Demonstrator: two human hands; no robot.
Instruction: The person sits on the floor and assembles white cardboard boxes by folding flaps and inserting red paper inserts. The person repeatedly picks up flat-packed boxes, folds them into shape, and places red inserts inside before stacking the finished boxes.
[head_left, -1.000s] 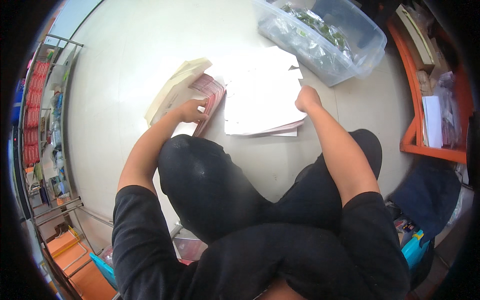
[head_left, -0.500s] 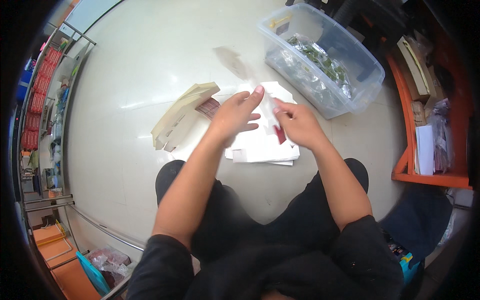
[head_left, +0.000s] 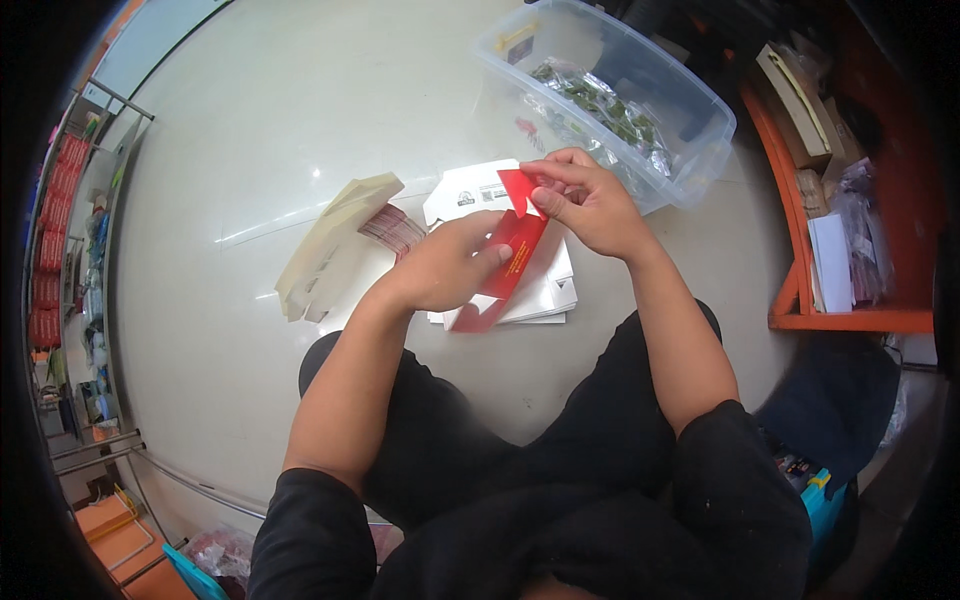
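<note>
A small red folding carton [head_left: 522, 238], slim and partly blurred at its near end, is between my two hands. My left hand [head_left: 452, 262] grips its side, with the thumb lying on the red face. At the far end, my right hand [head_left: 592, 205] pinches a red flap between thumb and fingers. Beneath the carton lies a stack of flat white card blanks [head_left: 470, 186] with dark print, partly hidden by my hands. Left of the stack, an open cream cardboard box [head_left: 330, 245] holds a row of reddish flat pieces [head_left: 393, 232].
A clear plastic tub [head_left: 705, 150] at far right holds bagged green items [head_left: 610, 105]. An orange shelf [head_left: 850, 320] with boxes and papers stands at the right. A metal rack [head_left: 120, 160] with red packs [head_left: 58, 210] runs along the left. My dark-clothed knees flank the floor in front.
The carton has turned from its pale side to its red face. My left hand, spread before, has closed on it; my right now pinches the flap. The view has shifted slightly.
</note>
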